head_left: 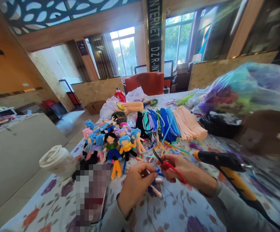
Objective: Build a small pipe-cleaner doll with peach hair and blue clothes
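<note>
My left hand (137, 182) is closed in a pinch on a blue pipe cleaner (158, 172). Below its fingertips is a small figure part with pale limbs (156, 192) and blue on it, half hidden by the hand. My right hand (178, 166) is wrapped round red-handled scissors (172, 168), whose dark blades point up and left, apart from the blue piece. Several pipe-cleaner dolls (111, 146) with blue, pink and black hair are grouped just beyond my left hand. A pair of orange fuzzy legs (116, 169) lies nearer to me.
Bundles of blue (167, 124) and peach pipe cleaners (189, 124) lie beyond the hands. On the right are a black-and-yellow glue gun (223, 159), a cardboard box (258, 129) and a large plastic bag (253, 83). A lidded white cup (58, 161) and a phone-like slab (98, 196) are left.
</note>
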`<state>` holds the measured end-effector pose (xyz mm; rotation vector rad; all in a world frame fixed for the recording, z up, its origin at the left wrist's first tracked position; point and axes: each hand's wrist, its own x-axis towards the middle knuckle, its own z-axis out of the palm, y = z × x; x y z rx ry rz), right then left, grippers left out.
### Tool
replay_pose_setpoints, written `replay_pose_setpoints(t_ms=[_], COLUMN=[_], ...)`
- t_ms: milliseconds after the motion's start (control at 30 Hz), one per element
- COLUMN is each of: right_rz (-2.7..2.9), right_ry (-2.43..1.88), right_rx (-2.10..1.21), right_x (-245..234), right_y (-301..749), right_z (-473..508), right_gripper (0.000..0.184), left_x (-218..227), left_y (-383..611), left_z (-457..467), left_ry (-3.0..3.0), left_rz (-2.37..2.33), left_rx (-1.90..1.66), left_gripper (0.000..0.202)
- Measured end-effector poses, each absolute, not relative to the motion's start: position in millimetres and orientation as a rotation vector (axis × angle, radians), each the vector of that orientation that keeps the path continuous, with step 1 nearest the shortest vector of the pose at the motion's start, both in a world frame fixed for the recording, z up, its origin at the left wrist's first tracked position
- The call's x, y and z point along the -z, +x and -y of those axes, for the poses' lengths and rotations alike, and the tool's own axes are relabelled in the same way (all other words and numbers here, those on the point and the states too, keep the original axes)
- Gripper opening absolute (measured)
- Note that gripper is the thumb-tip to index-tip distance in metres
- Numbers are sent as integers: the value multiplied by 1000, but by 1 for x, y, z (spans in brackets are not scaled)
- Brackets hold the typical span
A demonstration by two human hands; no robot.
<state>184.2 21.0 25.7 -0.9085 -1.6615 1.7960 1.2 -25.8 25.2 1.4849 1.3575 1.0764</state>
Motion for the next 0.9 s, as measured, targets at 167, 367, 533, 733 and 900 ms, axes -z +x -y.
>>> replay_pose_setpoints(t_ms=[167,367,533,733,900], right_rz=[1646,1870,1906,1819,1804], right_ry=[-982,-1058,-1063,-1016,-1128], right_rx=[-1685,-1684,-1650,-1706,-1612], right_x=[-23,-19,-13,-8,3], right_y=[190,191,182,180,180], right_z=[-15,15,19,13,14], right_gripper=[29,36,36,42,44], left_x=[-28,-19,-15,-15,-13], left_y=[0,-4,2,4,7], left_z=[27,28,29,30,28], left_ry=[1415,1303,1293,1285,1266], left_rz=[-1461,-1552,-1566,-1558,-1563], left_rx=[-1127,-1225,-1225,-1226,-1221], left_gripper=[14,20,18,16,17])
